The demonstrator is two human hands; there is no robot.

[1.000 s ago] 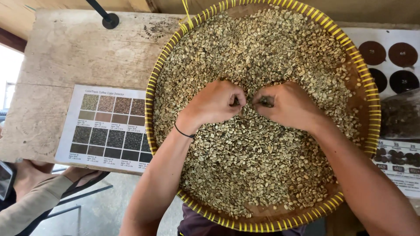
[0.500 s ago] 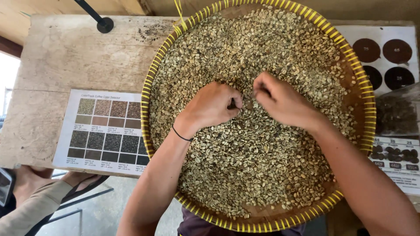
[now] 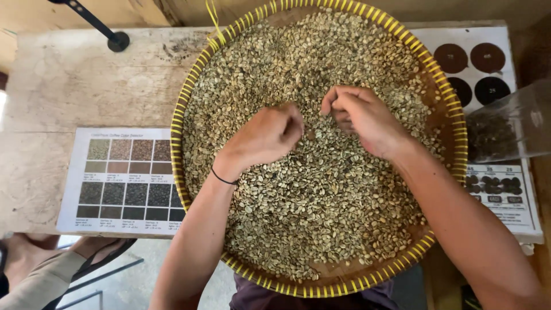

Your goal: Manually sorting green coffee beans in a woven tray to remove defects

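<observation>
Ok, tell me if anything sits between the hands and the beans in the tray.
Nothing visible does. The left hand rests curled right on the pale green beans in the round woven tray. The right hand is bunched just above them, fingertips pinched together, with no lid, cloth or tool between.

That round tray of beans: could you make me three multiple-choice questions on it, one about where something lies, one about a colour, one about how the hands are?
1. Where does the chart of brown squares lie?
A. on the bench, left of the tray
B. inside the tray
C. on the floor

2. What colour is the tray's woven rim?
A. blue
B. yellow
C. white

3. How are the hands?
A. flat, palms up
B. off the tray
C. curled, fingers bent, over the beans

Answers: 1 A, the chart rests on the wooden bench beside the rim. 2 B, yellow strips wrap the edge. 3 C, the left hand and right hand are both curled at the tray's middle.
</observation>
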